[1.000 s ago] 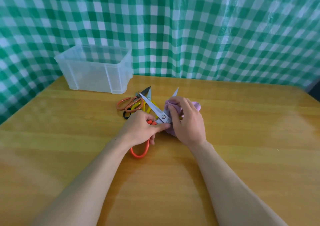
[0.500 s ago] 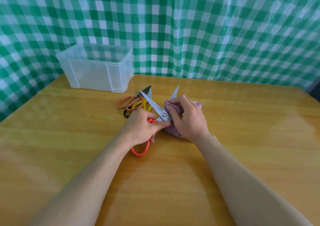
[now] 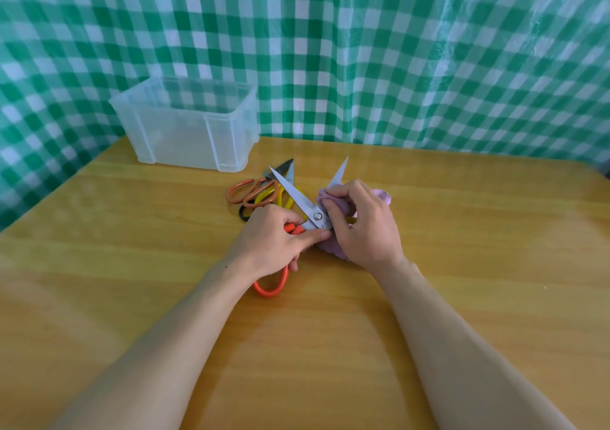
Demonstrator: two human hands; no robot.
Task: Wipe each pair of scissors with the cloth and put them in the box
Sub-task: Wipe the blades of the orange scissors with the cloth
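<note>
Noted slight shift of right hand (image 3: 366,228), pinching purple cloth (image 3: 383,195) on one blade of open orange-handled scissors (image 3: 297,195), apparently nearer pivot. Found left hand (image 3: 274,241) clamped on handles, mid tabletop (image 3: 132,297). Judged wiping unfinished; box (image 3: 185,132) far-left, unused.

This looks like a small work corner set up for a table job. A shiny green-and-white checked sheet (image 3: 363,50) hangs behind the wooden table (image 3: 468,251) and round its left side, hiding the room. A see-through plastic box (image 3: 185,132) sits at the table's far left corner.
</note>
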